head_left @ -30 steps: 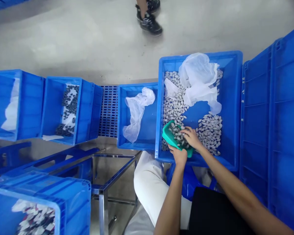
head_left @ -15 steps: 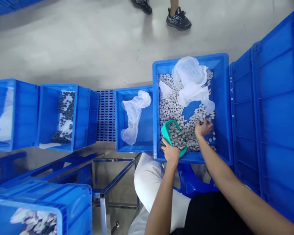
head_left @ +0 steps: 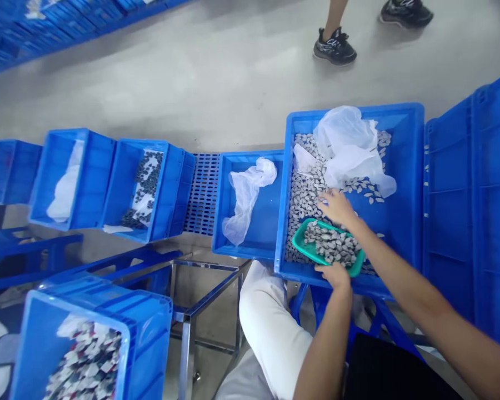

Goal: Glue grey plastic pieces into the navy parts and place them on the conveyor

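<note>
In the blue crate (head_left: 404, 233), left hand (head_left: 335, 276) clamped on green tray rim (head_left: 299, 241), right hand (head_left: 336, 206) open beside it

- My left forearm (head_left: 323, 347): rising from the lower edge, angled toward the wrist.
- My left hand (head_left: 334, 276): fingers curled, gripping.
- My right arm (head_left: 408, 280): extended from the lower right corner.
- My right hand (head_left: 336, 207): open, fingers slightly spread, palm down.
</note>
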The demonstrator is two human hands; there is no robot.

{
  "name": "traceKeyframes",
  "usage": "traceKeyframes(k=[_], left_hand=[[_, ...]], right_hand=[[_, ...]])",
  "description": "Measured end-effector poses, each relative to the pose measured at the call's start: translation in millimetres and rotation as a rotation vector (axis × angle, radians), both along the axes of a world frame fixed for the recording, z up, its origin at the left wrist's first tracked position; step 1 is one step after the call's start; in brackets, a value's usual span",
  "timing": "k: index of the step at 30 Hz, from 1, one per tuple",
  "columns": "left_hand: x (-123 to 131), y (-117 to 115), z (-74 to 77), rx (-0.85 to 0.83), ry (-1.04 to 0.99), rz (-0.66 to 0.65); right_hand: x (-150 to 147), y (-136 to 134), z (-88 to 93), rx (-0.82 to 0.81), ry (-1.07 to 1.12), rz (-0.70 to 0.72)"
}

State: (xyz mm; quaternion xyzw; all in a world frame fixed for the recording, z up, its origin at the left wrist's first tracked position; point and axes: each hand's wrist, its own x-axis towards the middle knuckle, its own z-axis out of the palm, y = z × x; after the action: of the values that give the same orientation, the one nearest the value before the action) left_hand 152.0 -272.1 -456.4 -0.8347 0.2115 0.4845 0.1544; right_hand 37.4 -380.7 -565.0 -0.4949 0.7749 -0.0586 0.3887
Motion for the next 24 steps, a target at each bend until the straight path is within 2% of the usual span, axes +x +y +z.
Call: traceKeyframes(k=[3, 4, 6, 9, 12, 15, 17, 20, 22, 24], left_hand=[[-23, 8, -7.1, 0.108, -0.074, 0.137], [-25, 8, -9.6, 0.123, -0.091, 0.163], [-25, 6, -13.0, 0.124, -0.110, 0.184], [-15, 2, -13.9, 0.089, -0.090, 0.162], [3, -4, -16.2, 0.039, -0.022, 0.108], [30, -18, -25.6, -0.037, 0.069, 0.022], [49, -31, -32.3, -0.093, 0.117, -0.065], [71, -49, -34.6, -0.157, 0.148, -0.226], [79, -60, -31.4, -0.187, 0.141, -0.328], [86, -73, -28.5, -0.224, 0.138, -0.412]], right_hand=[[7, -68, -34.4, -0.020, 0.006, 0.019], [17, -79, -43.0, -0.025, -0.008, 0.037], [39, -76, -51.7, -0.029, -0.058, 0.096], [53, -28, -43.2, -0.018, -0.157, 0.202], [47, 39, -16.5, 0.000, -0.196, 0.245], [41, 96, 13.3, -0.008, -0.165, 0.208], [42, 126, 29.2, -0.015, -0.112, 0.119], [40, 163, 45.1, 0.003, 0.053, -0.128], [35, 180, 48.7, 0.036, 0.176, -0.297], [24, 186, 44.9, 0.066, 0.263, -0.416]])
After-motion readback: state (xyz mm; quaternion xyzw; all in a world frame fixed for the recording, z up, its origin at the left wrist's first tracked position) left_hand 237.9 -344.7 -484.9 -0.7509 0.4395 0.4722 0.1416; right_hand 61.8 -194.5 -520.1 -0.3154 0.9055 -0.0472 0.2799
